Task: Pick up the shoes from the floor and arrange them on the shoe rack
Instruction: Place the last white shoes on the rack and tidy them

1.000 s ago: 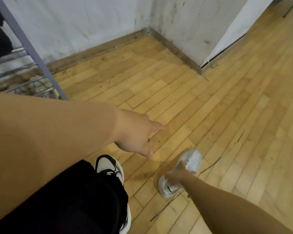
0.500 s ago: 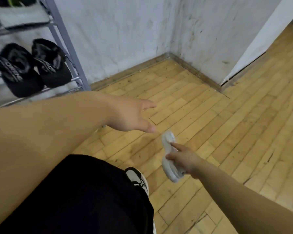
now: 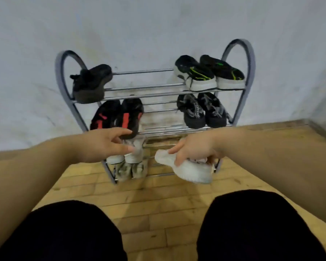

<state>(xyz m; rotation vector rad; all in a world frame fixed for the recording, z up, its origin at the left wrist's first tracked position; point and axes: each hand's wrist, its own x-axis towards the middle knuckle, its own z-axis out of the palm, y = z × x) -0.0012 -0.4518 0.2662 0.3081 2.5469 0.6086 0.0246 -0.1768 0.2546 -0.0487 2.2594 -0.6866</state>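
My right hand point(image 3: 192, 150) grips a white shoe point(image 3: 186, 169) from above, holding it in the air in front of the right side of the metal shoe rack's point(image 3: 249, 72) lower shelves. My left hand point(image 3: 104, 146) is open, fingers stretched toward a pale pair of shoes point(image 3: 134, 153) on the rack's third shelf, just under a black-and-red pair point(image 3: 119, 117). Whether its fingertips touch the pale pair I cannot tell.
The rack stands against a white wall. It also holds a single dark shoe point(image 3: 89, 84) top left, a black-and-green pair point(image 3: 207, 74) top right, a black pair point(image 3: 201, 110) below, and a camouflage pair point(image 3: 130, 170) at the bottom. Wooden floor point(image 3: 158, 200) lies between my knees.
The view swung left from the room corner to face the rack. My right hand carried the white shoe up to the rack's lower right. My left hand reached toward the left shelves.
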